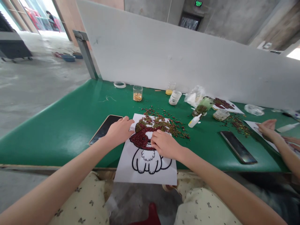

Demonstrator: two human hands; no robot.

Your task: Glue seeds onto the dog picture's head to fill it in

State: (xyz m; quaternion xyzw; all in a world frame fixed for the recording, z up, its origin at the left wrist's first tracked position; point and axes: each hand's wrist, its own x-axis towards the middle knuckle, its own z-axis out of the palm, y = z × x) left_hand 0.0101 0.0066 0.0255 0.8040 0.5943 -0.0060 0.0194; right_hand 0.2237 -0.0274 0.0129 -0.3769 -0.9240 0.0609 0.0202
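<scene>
A white sheet of paper [124, 170] with a black outline drawing of a fox-like animal lies before me, its lower edge jutting past the table. Dark red beans [139, 140] cover much of the animal's head, and green beans fill an ear; the body is bare outline. My left hand [120, 132] rests with fingers stretched out at the sheet's upper left edge, beside a phone [104, 128]. Over the animal's face, my right hand [165, 144] is closed in a pinch, and whatever is between the fingertips is hidden. Loose red and green beans [174, 127] spread across the sheet's top and right.
Behind stand a jar of yellow kernels [137, 93], a tipped white-coated jar [175, 97], a green jar [203, 106] and a white glue bottle [194, 121]. Another phone [237, 147] lies right, near a co-worker's hands [269, 128]. A white partition [187, 59] closes off the green table's back.
</scene>
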